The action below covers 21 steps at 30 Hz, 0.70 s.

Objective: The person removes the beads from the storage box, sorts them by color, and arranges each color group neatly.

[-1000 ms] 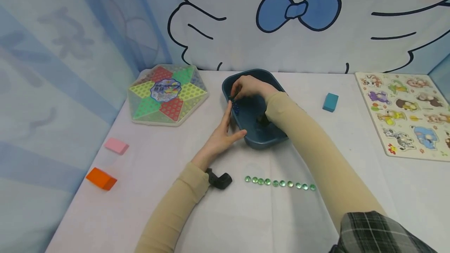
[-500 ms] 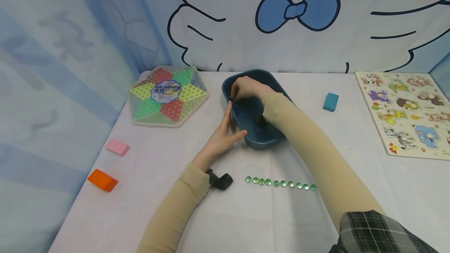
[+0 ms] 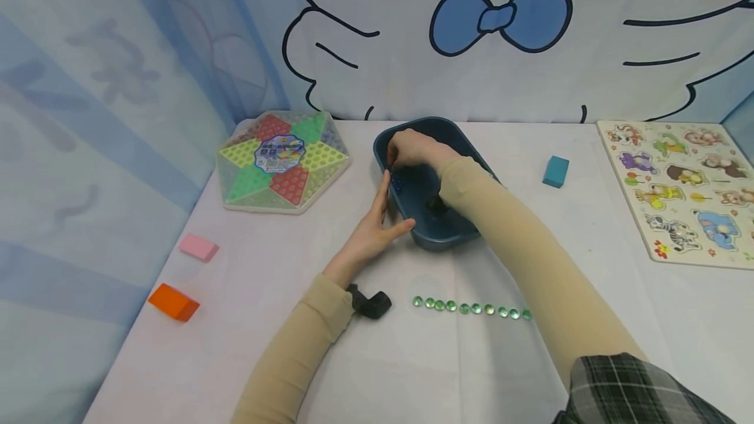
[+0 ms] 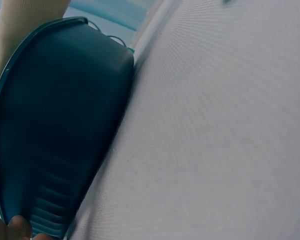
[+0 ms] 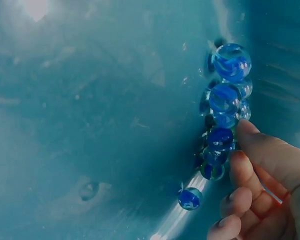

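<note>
A dark blue-green plastic basin (image 3: 444,241) stands on the white table, also seen from outside in the left wrist view. My left hand (image 3: 368,234) rests against the basin's left side, fingers straight along the wall and thumb spread at the near corner. Inside the basin is my right hand (image 3: 412,149), its fingers curled. The right wrist view shows blue-swirled glass marbles (image 5: 225,97) bunched along the wall. My thumb and index fingertips pinch at one marble (image 5: 221,138) in that bunch. A separate marble (image 5: 190,199) lies a little away. The left hand holds nothing else.
A row of green glass beads (image 3: 464,309) lies in front of the basin. A hexagonal game board (image 3: 283,162), a pink block (image 3: 198,247) and an orange block (image 3: 174,302) are on the left. To the right are a teal block (image 3: 556,171) and an animal puzzle board (image 3: 683,195).
My right hand has shifted very slightly inside the basin, its fingertips a little lower at the left wall. The left hand keeps its place on the basin.
</note>
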{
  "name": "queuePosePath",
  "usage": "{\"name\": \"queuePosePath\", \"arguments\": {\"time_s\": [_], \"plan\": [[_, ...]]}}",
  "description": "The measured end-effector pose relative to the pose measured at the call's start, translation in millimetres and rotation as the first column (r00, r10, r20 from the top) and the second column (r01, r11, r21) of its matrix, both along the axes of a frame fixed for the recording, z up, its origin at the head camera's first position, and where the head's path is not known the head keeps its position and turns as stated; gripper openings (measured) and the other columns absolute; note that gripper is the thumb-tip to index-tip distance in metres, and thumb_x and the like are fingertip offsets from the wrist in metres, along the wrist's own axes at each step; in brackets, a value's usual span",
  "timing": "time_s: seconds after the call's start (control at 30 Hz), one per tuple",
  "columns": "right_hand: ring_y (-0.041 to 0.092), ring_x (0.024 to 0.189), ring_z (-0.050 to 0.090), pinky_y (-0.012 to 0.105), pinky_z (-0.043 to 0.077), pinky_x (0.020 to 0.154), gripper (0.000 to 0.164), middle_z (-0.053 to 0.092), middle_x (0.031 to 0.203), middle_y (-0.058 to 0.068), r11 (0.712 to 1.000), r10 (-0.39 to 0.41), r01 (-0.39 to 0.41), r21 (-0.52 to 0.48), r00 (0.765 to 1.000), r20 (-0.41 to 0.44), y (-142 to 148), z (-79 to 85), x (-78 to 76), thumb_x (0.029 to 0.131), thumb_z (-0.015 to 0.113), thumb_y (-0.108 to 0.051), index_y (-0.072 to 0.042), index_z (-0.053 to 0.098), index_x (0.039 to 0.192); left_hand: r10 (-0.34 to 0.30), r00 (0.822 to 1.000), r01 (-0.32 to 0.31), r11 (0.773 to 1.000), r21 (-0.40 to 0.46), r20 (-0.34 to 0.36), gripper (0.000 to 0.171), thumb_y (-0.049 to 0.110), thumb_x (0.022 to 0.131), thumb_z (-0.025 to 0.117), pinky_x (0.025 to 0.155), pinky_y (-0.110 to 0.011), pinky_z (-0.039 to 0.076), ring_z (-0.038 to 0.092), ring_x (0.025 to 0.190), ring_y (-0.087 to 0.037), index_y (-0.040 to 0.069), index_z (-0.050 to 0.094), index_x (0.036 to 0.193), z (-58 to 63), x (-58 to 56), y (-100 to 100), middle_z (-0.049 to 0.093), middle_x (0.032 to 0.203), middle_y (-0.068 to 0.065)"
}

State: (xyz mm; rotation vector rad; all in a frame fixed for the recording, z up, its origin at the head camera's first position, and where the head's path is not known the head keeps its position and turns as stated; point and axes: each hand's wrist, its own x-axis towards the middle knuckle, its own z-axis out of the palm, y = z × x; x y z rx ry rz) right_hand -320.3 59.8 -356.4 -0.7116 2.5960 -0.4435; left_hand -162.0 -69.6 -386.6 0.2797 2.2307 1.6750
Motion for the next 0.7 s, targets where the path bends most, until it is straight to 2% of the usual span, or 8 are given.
{"name": "queuePosePath", "arguments": {"time_s": [0.2,0.4,0.5,0.7], "plan": [[0.022,0.094,0.058,0.037,0.048,0.088,0.016,0.065,0.103,0.01,0.999,0.024,-0.024,-0.04,1.0,0.007,8.6,7.0,-2.0,0.086,0.064,-0.015,-0.007,0.068,0.099,0.029,0.999,-0.029,1.0,0.001,-0.036,0.092,0.032,0.085,0.066,0.116,-0.037,0.013,0.005,0.143,-0.015,0.052,-0.005,0.141,-26.9,-10.8,2.0,-0.003,0.155,0.011],[0.023,0.088,0.06,0.033,0.051,0.079,0.016,0.065,0.1,0.011,0.995,0.027,-0.022,-0.095,0.998,0.053,22.5,19.3,-3.4,0.087,0.064,-0.016,-0.005,0.067,0.099,0.005,1.0,-0.005,1.0,0.003,0.023,0.094,0.026,0.088,0.064,0.116,-0.038,0.013,0.004,0.143,-0.019,0.039,-0.008,0.146,-4.8,-2.9,2.9,-0.004,0.156,0.004],[0.024,0.085,0.061,0.033,0.052,0.072,0.018,0.065,0.101,0.012,0.993,0.026,-0.016,-0.119,0.996,0.08,32.1,28.5,-3.1,0.089,0.062,-0.016,-0.004,0.066,0.102,-0.001,1.0,0.002,1.0,-0.014,0.027,0.093,0.025,0.089,0.062,0.116,-0.039,0.014,0.004,0.143,-0.022,0.036,-0.009,0.147,5.2,2.3,3.4,-0.005,0.156,0.0],[0.024,0.077,0.057,0.036,0.05,0.066,0.022,0.066,0.098,0.009,0.98,0.034,-0.015,-0.198,0.995,0.096,51.9,49.1,1.4,0.09,0.06,-0.019,-0.005,0.065,0.107,0.019,0.999,-0.019,1.0,-0.015,0.039,0.092,0.024,0.089,0.062,0.116,-0.039,0.014,0.004,0.143,-0.023,0.038,-0.009,0.146,8.3,4.2,3.5,-0.004,0.156,-0.002]]}}
